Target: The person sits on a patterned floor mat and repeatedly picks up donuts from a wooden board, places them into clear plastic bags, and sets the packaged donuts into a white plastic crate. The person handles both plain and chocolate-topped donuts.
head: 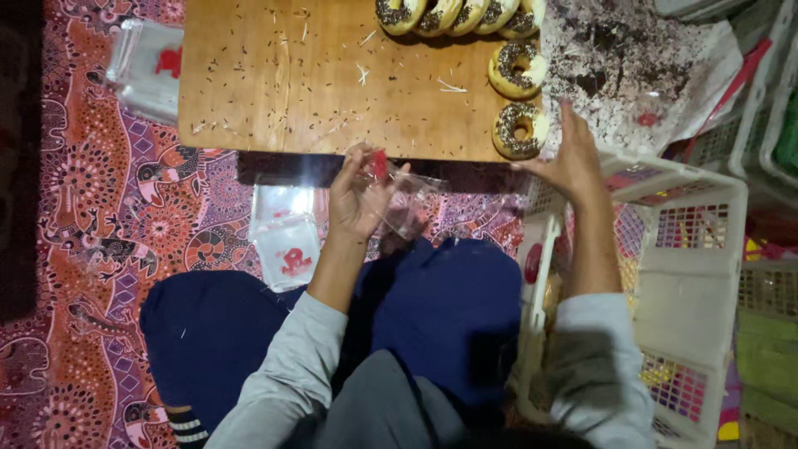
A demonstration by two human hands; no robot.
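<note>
So my right hand point(568, 160) is up at the near right corner of the wooden surface point(274, 91), fingers spread and not gripping anything, with the fingertips just touching or almost touching the sprinkle-covered donut point(520, 130) that sits closest to the edge. That donut lies straight ahead and a bit to the left of that hand, and it's round, so no real long axis to worry about. My left hand point(359, 195) is lower down, off the surface and over my lap, pinching a clear plastic bag point(405, 202) with a small red mark, mouth roughly facing right toward the donut. Right hand is clearly the nearer one to the donut. More sprinkled donuts point(453, 15) line the far edge, spare bags point(287, 237) lie on the patterned floor mat point(83, 208), and a white basket point(690, 241) sits to my right.
</note>
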